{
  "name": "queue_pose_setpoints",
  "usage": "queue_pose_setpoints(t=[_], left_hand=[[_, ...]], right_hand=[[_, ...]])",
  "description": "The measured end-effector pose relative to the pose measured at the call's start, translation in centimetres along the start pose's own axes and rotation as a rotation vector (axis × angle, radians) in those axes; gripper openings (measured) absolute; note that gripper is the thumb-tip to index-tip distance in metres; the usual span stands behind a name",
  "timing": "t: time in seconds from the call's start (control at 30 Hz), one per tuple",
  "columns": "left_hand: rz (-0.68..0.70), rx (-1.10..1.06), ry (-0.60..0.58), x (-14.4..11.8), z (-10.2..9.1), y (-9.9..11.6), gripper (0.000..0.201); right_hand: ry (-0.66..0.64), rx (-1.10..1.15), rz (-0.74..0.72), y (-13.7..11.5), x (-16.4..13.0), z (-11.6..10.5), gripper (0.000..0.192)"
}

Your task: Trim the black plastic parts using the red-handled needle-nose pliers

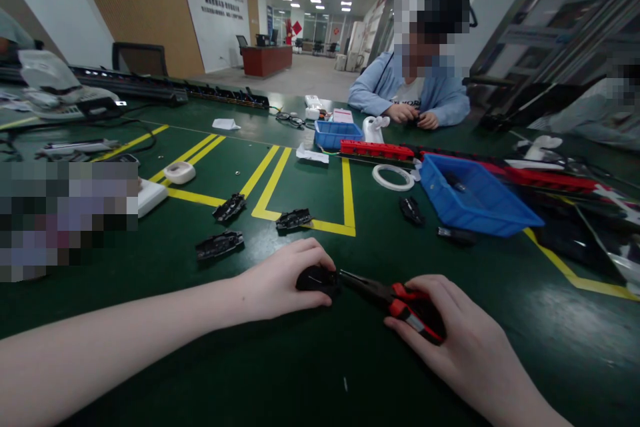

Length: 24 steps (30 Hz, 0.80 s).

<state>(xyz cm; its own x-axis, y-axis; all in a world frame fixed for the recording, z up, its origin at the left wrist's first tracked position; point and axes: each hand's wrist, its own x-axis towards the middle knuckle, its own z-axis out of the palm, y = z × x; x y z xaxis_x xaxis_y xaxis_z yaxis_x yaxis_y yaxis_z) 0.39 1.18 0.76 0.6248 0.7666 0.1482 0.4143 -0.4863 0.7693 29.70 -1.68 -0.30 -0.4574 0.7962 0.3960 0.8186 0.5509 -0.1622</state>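
Observation:
My left hand (293, 277) is closed around a small black plastic part (317, 279), its thumb on the near side and fingers over the far side. Red-and-black needle-nose pliers (400, 300) are gripped in my right hand (453, 323). Their narrow tip reaches the right end of the black part; whether the jaws pinch anything is too small to tell. Beyond my left hand lie similar black pieces: one open shell (220, 245) at the left, another shell (229, 207) behind it, and a third shell (293, 219) on the yellow tape.
On the right stand a blue bin (470, 193) with a dark piece inside, a black part (456, 235) and another black piece (411, 211). A tape roll (393, 177) lies near a smaller blue tray (339, 135). Across the green table sits a person (413, 87) handling something dark.

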Motion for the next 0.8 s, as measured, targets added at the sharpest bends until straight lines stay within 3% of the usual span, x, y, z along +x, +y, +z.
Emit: queue_pose_setpoints(t=[0.3,0.53,0.8], left_hand=[[-0.024,0.063,0.030,-0.09,0.10,-0.10,0.036],[-0.004,0.104,0.047,-0.04,0.00,-0.09,0.025],[0.036,0.054,0.002,0.07,-0.10,-0.30,0.021]], right_hand=[[0.013,0.102,0.058,0.25,-0.35,0.10,0.035],[0.064,0.015,-0.122,0.45,-0.28,0.25,0.039],[0.039,0.001,-0.145,0.33,-0.29,0.22,0.038]])
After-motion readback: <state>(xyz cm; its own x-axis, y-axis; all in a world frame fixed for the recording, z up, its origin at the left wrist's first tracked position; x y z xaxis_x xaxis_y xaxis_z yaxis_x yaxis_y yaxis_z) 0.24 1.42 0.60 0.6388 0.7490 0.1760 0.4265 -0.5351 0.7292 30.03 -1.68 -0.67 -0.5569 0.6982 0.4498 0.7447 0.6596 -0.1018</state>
